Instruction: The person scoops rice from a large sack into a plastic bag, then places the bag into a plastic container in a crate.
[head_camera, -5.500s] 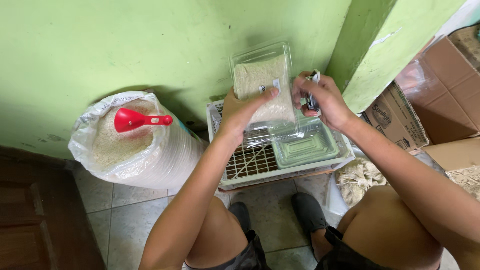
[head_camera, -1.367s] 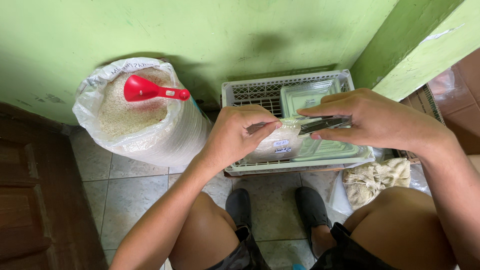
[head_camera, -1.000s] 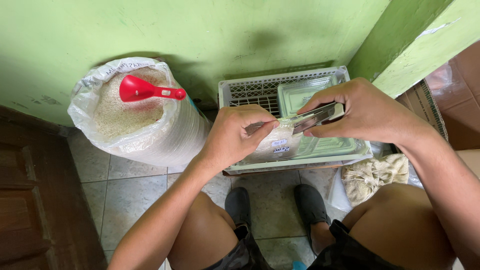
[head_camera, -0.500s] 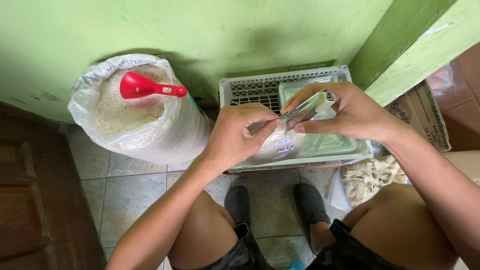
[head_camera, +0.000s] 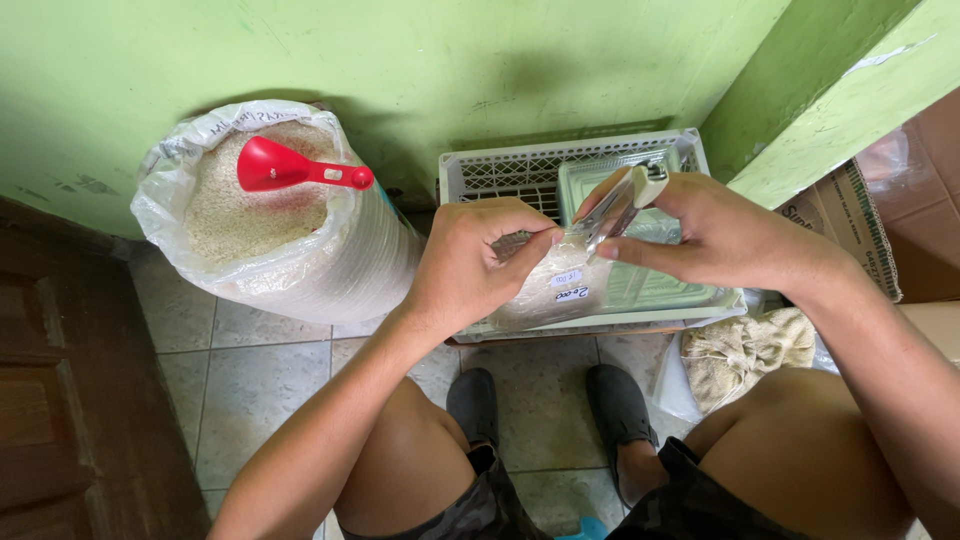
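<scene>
Head view, left hand (head_camera: 470, 265) fingers pinching small clear grain-filled plastic bag (head_camera: 555, 295), right hand (head_camera: 715, 240) gripping metal stapler (head_camera: 620, 203) at its neck, white slatted crate (head_camera: 520, 170) beyond fingertips, red scoop (head_camera: 290, 168) in open grain sack (head_camera: 270, 230)

Open tiled floor (head_camera: 270, 370) between rice sack (head_camera: 300, 270) and white crate (head_camera: 480, 175).

Small clear plastic bag of grain (head_camera: 548, 295): top hidden behind left hand (head_camera: 470, 262). Silver stapler with cream tip (head_camera: 618, 202): rear covered by right hand (head_camera: 722, 238); whether it bites bag, unclear. White slatted plastic crate (head_camera: 500, 170): near side blocked. Brown cardboard box (head_camera: 880, 210) cut by right edge.
</scene>
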